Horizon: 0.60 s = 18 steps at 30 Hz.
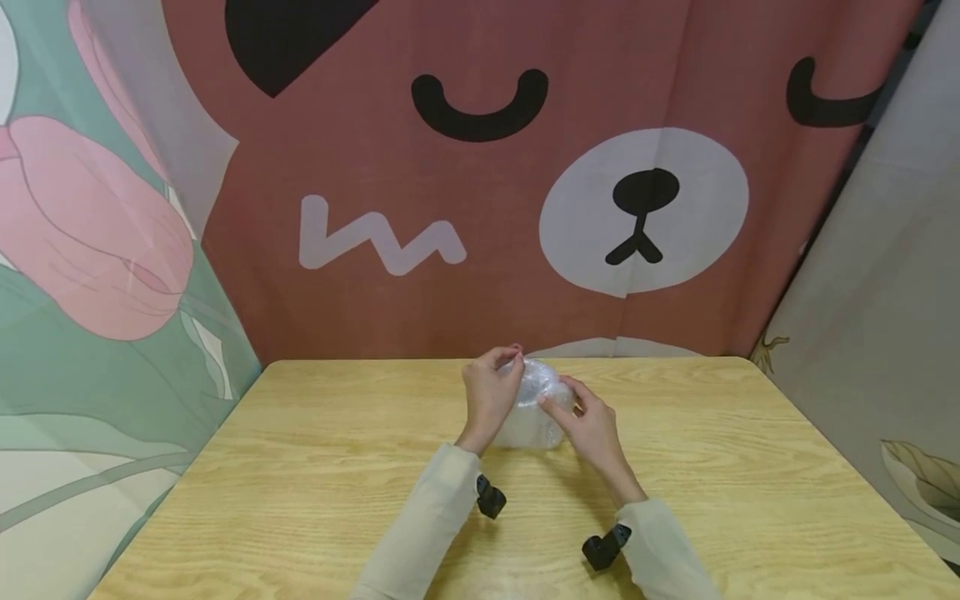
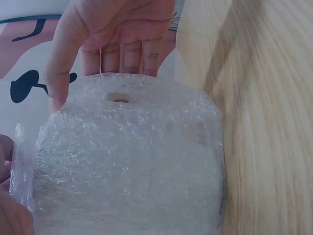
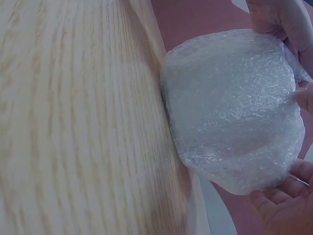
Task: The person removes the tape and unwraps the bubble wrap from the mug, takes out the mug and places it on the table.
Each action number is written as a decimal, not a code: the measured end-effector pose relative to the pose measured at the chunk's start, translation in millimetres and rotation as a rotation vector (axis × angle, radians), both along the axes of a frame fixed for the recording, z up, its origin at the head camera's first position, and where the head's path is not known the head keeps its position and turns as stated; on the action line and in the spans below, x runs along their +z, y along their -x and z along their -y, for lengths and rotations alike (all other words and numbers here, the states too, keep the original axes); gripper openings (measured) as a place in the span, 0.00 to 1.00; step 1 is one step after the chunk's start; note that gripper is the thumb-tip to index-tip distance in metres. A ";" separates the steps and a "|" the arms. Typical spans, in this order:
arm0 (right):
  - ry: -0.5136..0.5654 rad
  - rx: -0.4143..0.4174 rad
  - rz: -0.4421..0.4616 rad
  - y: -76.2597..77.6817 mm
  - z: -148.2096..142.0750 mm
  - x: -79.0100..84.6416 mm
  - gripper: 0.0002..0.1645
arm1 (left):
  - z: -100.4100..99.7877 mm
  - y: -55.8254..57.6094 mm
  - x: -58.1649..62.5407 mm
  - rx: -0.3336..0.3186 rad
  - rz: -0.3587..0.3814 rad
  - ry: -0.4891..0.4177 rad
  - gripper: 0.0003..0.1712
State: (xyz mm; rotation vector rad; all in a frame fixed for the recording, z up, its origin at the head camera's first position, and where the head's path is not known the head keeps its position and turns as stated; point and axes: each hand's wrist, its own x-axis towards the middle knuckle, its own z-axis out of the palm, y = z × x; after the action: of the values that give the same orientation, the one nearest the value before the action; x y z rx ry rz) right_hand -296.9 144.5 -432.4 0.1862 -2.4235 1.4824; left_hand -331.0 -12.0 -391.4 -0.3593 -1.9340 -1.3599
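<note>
A rounded, squashy bundle wrapped in clear, crinkly plastic (image 1: 528, 427) sits on a pale yellow wooden table (image 1: 322, 467), close to the table's far edge. What is inside the bundle is hard to make out: it looks whitish and blurry through the shiny wrap. The left wrist view also shows a small tan and dark spot near one end of it, too unclear to name.

The left hand (image 1: 492, 390) is at the bundle's top left, with thumb and fingers pinched together on a loose bit of its wrap. In the left wrist view, most of this hand is cut off. The right hand (image 1: 592, 419) holds the bundle's right side, thumb on the near side and fingers on the far side, partly hidden behind the wrap.

Nearer than the bundle are two cream sleeves (image 1: 423, 529), cut off at the bottom, each with a small black camera (image 1: 491, 497) at the wrist. Behind the bundle hangs a reddish-brown cloth with a sleepy bear face (image 1: 480, 308), its top cut off. Far left of the bundle is a green cloth with pink flowers (image 1: 97, 233); far right, a greyish cloth (image 1: 870, 292).
</note>
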 end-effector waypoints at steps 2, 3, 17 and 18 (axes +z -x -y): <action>0.003 -0.003 -0.001 -0.9 0.2 -0.8 0.41 | 0.5 -0.3 -0.9 -0.002 0.008 -0.014 0.04; 0.005 -0.003 -0.002 -1.3 0.4 -1.1 0.40 | 0.9 -0.4 -1.6 -0.002 0.012 -0.022 0.04; -0.005 -0.030 -0.019 -1.1 1.8 0.0 0.38 | 4.5 0.5 0.8 -0.065 -0.007 -0.135 0.04; -0.007 -0.028 -0.022 -0.9 1.7 0.7 0.39 | 4.6 1.0 1.3 -0.069 -0.005 -0.143 0.04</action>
State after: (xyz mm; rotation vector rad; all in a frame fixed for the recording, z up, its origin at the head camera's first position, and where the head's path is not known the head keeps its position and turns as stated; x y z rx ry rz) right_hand -295.9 142.8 -431.8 0.1686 -2.4045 1.4529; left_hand -332.0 -16.6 -390.1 -0.3624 -1.8225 -1.5306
